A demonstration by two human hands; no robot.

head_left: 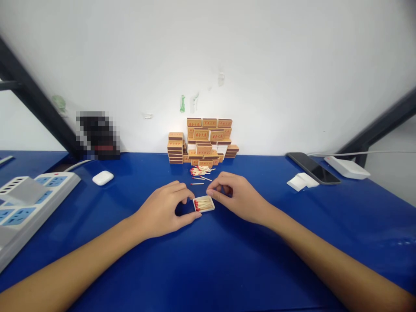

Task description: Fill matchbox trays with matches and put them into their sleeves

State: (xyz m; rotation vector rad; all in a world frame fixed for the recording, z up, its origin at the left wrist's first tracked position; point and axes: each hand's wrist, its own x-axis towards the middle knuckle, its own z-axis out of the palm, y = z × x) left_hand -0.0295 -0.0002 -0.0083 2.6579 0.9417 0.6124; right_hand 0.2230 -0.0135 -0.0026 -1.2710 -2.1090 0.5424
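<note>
My left hand point(164, 209) steadies a small white matchbox tray point(212, 208) between thumb and fingers at its left end. Inside the tray lies a layer of red-tipped matches point(203, 204), heads to the left. Just above the tray's right end, my right hand point(242, 197) has thumb and forefinger pressed together; whatever may be between them is too small to make out. Beyond the hands are a loose heap of matches point(199, 171) and a single match point(196, 184) lying apart on the blue table point(208, 268).
Stacked matchboxes point(208, 141) stand against the white wall behind the heap. A power strip point(42, 195) and a white earbud case point(103, 177) are at left. On the right lie a phone point(313, 168), a white box point(347, 167) and white paper pieces point(302, 181).
</note>
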